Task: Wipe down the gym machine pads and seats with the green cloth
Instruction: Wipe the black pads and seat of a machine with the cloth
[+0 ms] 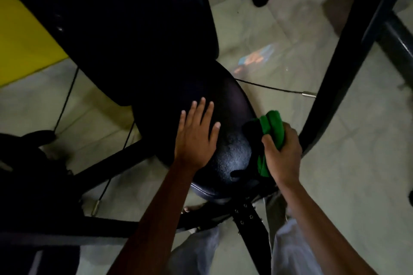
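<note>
Head view: a dim gym floor of pale tiles, with a yellow wall at the upper left and black machine frame bars crossing on the right. A thin cable runs over the floor behind the seat. The black padded seat sits mid-frame, with the tall black back pad rising from its far edge toward the upper left.

The left hand lies flat on the seat's left side, fingers straight and slightly spread, holding nothing. The right hand is at the seat's right edge, its fingers and thumb curled round the bunched green cloth; the cloth touches the seat's right rim, and its folds stick out above and below the fist. The person's pale trousers show at the bottom, either side of a black studded post under the seat's near edge.
</note>
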Available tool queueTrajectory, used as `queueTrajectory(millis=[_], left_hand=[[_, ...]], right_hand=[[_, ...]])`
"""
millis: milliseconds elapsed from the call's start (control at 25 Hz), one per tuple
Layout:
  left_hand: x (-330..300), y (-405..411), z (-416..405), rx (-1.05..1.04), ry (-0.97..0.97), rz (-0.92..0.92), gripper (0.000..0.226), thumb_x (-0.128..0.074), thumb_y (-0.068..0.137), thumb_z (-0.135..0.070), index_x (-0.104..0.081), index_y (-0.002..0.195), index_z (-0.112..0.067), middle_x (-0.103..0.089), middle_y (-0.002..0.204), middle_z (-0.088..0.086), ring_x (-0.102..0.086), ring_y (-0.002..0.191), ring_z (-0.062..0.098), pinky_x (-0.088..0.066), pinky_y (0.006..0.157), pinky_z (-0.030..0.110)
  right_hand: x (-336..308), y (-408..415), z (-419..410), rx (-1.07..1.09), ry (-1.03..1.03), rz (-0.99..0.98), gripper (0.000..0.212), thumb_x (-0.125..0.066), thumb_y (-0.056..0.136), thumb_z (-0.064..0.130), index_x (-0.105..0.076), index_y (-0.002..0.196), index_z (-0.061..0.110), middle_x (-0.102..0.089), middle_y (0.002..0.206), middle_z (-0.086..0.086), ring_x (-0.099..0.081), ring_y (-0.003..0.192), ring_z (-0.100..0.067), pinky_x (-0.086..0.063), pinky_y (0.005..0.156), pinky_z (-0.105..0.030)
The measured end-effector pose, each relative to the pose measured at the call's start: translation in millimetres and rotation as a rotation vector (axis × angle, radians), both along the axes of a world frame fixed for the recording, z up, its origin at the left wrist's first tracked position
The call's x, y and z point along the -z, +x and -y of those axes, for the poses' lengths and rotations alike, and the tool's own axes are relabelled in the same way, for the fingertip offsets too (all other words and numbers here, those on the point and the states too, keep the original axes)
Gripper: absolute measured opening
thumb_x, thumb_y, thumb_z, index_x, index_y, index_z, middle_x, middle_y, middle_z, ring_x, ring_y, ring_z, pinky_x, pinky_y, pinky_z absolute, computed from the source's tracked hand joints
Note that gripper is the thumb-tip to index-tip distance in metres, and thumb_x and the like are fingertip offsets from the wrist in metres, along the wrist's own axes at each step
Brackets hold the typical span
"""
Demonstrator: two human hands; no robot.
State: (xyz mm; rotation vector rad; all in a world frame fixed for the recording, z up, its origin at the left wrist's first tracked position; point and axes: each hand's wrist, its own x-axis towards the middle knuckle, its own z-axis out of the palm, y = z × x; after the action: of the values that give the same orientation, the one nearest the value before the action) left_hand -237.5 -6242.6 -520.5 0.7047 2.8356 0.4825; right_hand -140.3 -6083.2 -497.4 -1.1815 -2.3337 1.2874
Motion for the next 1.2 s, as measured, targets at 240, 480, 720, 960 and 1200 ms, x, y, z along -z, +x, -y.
queueTrajectory(millis=[240, 480, 720, 960, 1200], left_hand=[[-8, 25, -4, -0.319, -0.035, -0.002, 0.055, -0.032, 0.096, -0.04, -0.043, 0.142, -0.014, -0.037, 0.15, 0.008, -0.03, 0.14, 0.028, -0.015, 0.117, 0.045], [-2, 28, -7, -0.359, -0.085, -0.02, 0.054, -0.033, 0.095, -0.041, -0.039, 0.144, -0.019, -0.034, 0.152, 0.003, -0.023, 0.143, 0.02, -0.017, 0.114, 0.045], [1, 31, -6, -0.413, -0.033, -0.037, 0.053, -0.039, 0.095, -0.04, -0.039, 0.144, -0.021, -0.032, 0.154, 0.001, -0.022, 0.144, 0.018, -0.014, 0.117, 0.042], [5, 31, 13, -0.396, 0.023, -0.066, 0.052, -0.041, 0.095, -0.036, -0.039, 0.145, -0.023, -0.03, 0.154, 0.001, -0.02, 0.145, 0.016, -0.013, 0.118, 0.041], [7, 33, 29, -0.41, 0.073, -0.057, 0.051, -0.04, 0.097, -0.036, -0.034, 0.147, -0.025, -0.025, 0.156, 0.002, -0.016, 0.146, 0.015, -0.013, 0.119, 0.04]], right_hand=[[-9, -81, -23, -0.731, 0.323, 0.067, 0.059, -0.045, 0.07, 0.043, -0.059, 0.116, 0.009, -0.055, 0.108, -0.013, -0.056, 0.092, -0.034, -0.045, 0.074, -0.034], [6, -157, -25, -1.066, 0.439, 0.056, 0.057, -0.052, 0.074, 0.041, -0.058, 0.119, 0.007, -0.055, 0.11, -0.019, -0.056, 0.092, -0.041, -0.051, 0.071, -0.044], [17, -207, -13, -1.241, 0.519, 0.059, 0.05, -0.066, 0.077, 0.026, -0.056, 0.121, 0.004, -0.051, 0.116, -0.023, -0.051, 0.102, -0.044, -0.048, 0.074, -0.047], [24, -242, 16, -1.384, 0.545, 0.038, 0.051, -0.069, 0.08, 0.023, -0.053, 0.122, -0.001, -0.049, 0.114, -0.026, -0.049, 0.102, -0.045, -0.046, 0.077, -0.048], [26, -246, 38, -1.444, 0.638, -0.135, 0.062, -0.042, 0.077, 0.046, -0.056, 0.109, -0.005, -0.054, 0.098, -0.029, -0.055, 0.084, -0.046, -0.048, 0.066, -0.046]])
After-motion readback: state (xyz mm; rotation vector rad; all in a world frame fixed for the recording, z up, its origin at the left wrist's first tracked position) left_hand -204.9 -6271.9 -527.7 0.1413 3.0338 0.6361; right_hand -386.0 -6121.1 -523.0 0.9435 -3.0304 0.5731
